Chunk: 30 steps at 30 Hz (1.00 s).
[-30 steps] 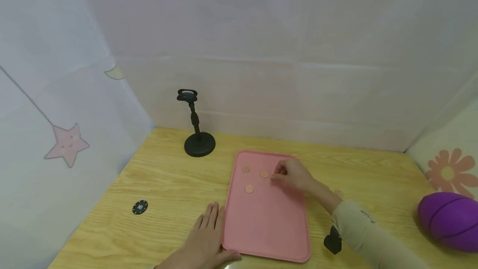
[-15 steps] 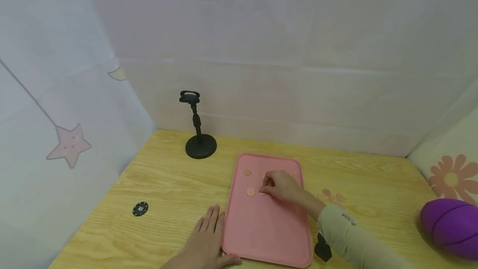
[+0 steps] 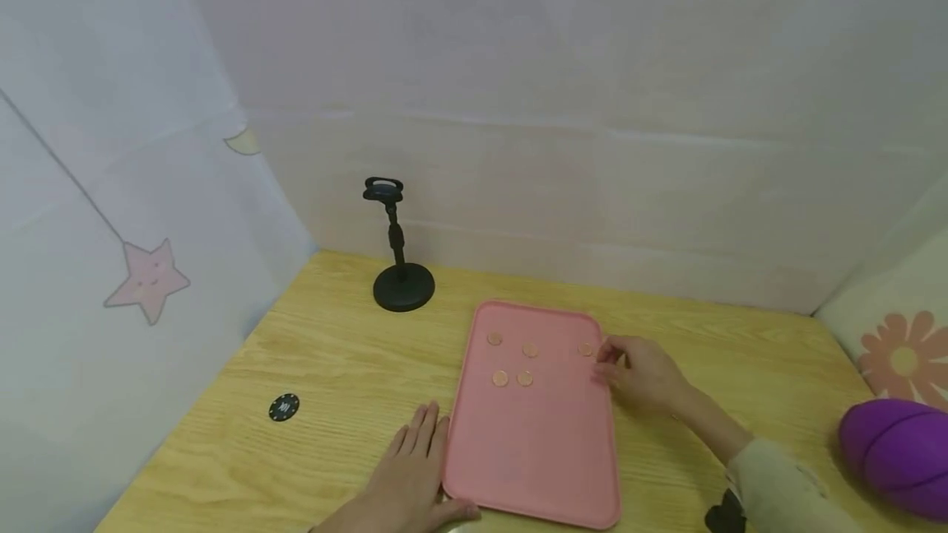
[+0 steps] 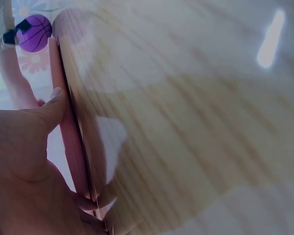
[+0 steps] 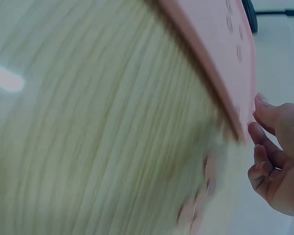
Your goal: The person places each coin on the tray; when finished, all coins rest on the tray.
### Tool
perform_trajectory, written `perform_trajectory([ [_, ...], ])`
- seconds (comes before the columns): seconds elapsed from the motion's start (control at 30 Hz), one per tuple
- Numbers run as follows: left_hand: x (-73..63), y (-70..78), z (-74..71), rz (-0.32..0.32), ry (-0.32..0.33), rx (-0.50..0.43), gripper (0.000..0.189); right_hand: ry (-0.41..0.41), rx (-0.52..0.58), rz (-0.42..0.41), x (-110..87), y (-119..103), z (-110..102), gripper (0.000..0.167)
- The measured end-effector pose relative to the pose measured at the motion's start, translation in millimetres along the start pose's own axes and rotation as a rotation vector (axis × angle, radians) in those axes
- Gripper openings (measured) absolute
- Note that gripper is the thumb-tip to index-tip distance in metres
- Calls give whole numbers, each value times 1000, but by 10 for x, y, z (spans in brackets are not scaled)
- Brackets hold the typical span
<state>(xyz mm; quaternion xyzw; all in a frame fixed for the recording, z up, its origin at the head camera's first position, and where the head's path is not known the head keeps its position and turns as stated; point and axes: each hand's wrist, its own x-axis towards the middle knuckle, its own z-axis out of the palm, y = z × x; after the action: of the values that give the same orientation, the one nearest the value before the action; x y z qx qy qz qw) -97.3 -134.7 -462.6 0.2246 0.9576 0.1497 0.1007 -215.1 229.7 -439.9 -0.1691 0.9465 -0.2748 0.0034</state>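
Note:
A pink tray (image 3: 533,451) lies on the wooden table, with several copper-coloured coins (image 3: 530,349) spread over its far half. My left hand (image 3: 406,474) rests flat along the tray's left side, fingers straight, its thumb at the near edge. Over the right rim is my right hand (image 3: 643,375), fingers loosely bent and close to the rightmost coin (image 3: 585,349). In the right wrist view that hand (image 5: 279,152) has thumb and fingers apart, with nothing visible between them. Below it, more coins (image 5: 208,171) lie on the table, blurred; my right hand and forearm hide them in the head view.
A black stand (image 3: 403,287) with a round base is behind the tray on the left. A black poker chip (image 3: 284,407) lies at the left, and a purple ball (image 3: 899,455) sits at the right edge. Cloth walls (image 3: 518,146) enclose the table.
My right hand placed a coin in the second row on the tray, let go and moved right to the tray's edge. My left hand stayed put.

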Motion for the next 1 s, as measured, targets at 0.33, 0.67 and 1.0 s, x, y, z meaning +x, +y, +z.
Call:
perform_trajectory([
  [0.33,6,-18,-10,-4,-28,-6,121,-74,-73,30,-600,777,-401,24],
  [0.67,-1,-11,1,-16,-23,-22,121,1,-121,12,-671,869,-340,13],
  [1.0,-8,4,14,-8,-12,-22,121,51,-89,79,-660,892,-297,20],
])
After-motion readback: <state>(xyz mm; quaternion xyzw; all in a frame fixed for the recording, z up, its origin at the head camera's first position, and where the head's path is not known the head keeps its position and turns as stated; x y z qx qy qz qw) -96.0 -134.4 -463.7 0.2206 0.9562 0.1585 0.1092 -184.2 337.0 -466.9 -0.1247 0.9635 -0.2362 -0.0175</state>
